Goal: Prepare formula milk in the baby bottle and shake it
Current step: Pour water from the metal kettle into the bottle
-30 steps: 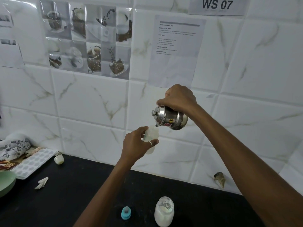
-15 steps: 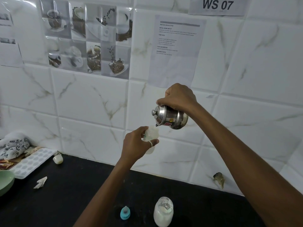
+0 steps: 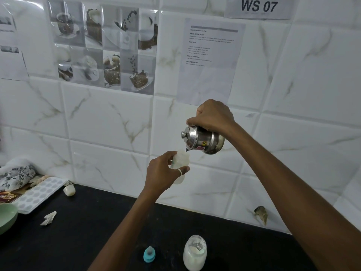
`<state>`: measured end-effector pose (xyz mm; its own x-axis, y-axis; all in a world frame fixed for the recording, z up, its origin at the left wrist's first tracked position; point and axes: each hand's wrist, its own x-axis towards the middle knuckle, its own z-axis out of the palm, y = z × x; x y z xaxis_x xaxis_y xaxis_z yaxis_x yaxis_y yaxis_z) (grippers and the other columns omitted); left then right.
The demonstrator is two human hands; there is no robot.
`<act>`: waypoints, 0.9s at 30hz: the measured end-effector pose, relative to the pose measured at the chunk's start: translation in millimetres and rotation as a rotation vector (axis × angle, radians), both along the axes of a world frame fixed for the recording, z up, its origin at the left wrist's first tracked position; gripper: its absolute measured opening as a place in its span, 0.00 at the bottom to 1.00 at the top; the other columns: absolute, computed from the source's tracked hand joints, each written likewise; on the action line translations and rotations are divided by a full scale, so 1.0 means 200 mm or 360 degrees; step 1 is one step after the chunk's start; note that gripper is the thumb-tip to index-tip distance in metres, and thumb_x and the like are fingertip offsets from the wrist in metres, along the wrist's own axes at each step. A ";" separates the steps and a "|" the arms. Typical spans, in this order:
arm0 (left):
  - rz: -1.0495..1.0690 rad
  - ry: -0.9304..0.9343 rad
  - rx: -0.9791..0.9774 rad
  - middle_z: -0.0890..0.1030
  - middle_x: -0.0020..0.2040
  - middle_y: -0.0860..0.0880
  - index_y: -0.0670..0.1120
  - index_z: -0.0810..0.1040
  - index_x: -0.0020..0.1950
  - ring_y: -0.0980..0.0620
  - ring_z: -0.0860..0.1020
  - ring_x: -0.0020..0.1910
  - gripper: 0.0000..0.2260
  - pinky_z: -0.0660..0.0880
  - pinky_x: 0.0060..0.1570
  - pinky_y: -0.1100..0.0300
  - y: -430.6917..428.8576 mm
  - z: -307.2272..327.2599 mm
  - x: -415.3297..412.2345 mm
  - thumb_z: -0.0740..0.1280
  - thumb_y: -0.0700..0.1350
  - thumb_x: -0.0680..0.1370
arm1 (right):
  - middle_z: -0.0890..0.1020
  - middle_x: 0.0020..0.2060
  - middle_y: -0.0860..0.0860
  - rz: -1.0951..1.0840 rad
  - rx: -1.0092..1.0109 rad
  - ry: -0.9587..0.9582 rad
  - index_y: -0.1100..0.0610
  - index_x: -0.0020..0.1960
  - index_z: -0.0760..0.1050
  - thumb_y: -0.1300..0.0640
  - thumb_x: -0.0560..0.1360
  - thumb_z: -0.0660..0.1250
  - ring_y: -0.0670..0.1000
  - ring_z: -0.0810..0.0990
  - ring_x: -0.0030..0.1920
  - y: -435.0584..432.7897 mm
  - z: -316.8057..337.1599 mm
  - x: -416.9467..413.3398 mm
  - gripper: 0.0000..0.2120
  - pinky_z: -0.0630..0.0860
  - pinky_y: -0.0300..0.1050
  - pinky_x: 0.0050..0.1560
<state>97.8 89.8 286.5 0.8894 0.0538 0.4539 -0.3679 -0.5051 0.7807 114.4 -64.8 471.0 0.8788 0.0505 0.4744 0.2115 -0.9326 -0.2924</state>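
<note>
Tilted steel pot [image 3: 204, 141], spout @ bottle [image 3: 180, 160]

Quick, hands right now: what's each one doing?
Left hand: grips the baby bottle.
Right hand: grips the tilted steel pot, spout at the bottle's mouth.

Barely anything differs: the right hand [image 3: 213, 117] with the steel pot [image 3: 204, 141] has crept a trace higher over the bottle [image 3: 180, 161].

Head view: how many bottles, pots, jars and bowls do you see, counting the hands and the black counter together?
Baby bottle, in the left hand: 1
Steel pot, in the right hand: 1
Jar with white powder: 1
Green bowl: 1
Total: 4
</note>
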 end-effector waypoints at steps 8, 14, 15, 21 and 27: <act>-0.0005 0.0014 -0.0008 0.82 0.60 0.51 0.50 0.76 0.70 0.53 0.80 0.54 0.33 0.72 0.51 0.64 0.00 0.00 0.00 0.79 0.60 0.68 | 0.75 0.28 0.50 0.0003 -0.0004 -0.0001 0.56 0.32 0.78 0.47 0.64 0.75 0.50 0.74 0.32 0.00 0.00 0.00 0.13 0.71 0.44 0.35; 0.0000 0.0027 -0.0040 0.82 0.58 0.53 0.51 0.77 0.68 0.54 0.80 0.54 0.32 0.72 0.50 0.64 0.00 0.00 0.00 0.79 0.60 0.67 | 0.74 0.28 0.50 -0.0002 -0.0018 -0.0004 0.56 0.33 0.78 0.48 0.63 0.75 0.50 0.72 0.32 0.00 0.00 0.01 0.12 0.70 0.44 0.35; 0.0000 0.0028 -0.0040 0.82 0.59 0.52 0.51 0.77 0.69 0.54 0.80 0.55 0.32 0.72 0.50 0.63 0.00 0.00 0.00 0.79 0.60 0.67 | 0.73 0.27 0.50 0.0001 -0.0019 -0.0006 0.55 0.32 0.77 0.47 0.63 0.75 0.50 0.72 0.31 0.00 0.00 0.01 0.12 0.70 0.44 0.35; -0.0010 0.0018 -0.0035 0.82 0.60 0.51 0.50 0.76 0.69 0.53 0.80 0.55 0.33 0.73 0.51 0.63 -0.01 0.00 0.00 0.79 0.59 0.68 | 0.73 0.27 0.50 0.0009 -0.0021 -0.0007 0.54 0.31 0.75 0.48 0.62 0.75 0.50 0.72 0.31 0.00 0.01 0.01 0.12 0.69 0.44 0.34; -0.0013 0.0022 -0.0041 0.82 0.60 0.51 0.50 0.76 0.69 0.53 0.80 0.55 0.33 0.73 0.51 0.63 -0.01 0.00 0.00 0.79 0.59 0.68 | 0.74 0.27 0.50 0.0012 -0.0029 -0.0004 0.55 0.31 0.76 0.48 0.63 0.75 0.50 0.73 0.31 0.00 0.01 0.00 0.13 0.69 0.44 0.34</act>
<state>98.1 87.4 286.5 0.8961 0.0582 0.4399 -0.3607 -0.4821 0.7984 115.3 -65.5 472.8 0.8771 0.0658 0.4759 0.2194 -0.9360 -0.2751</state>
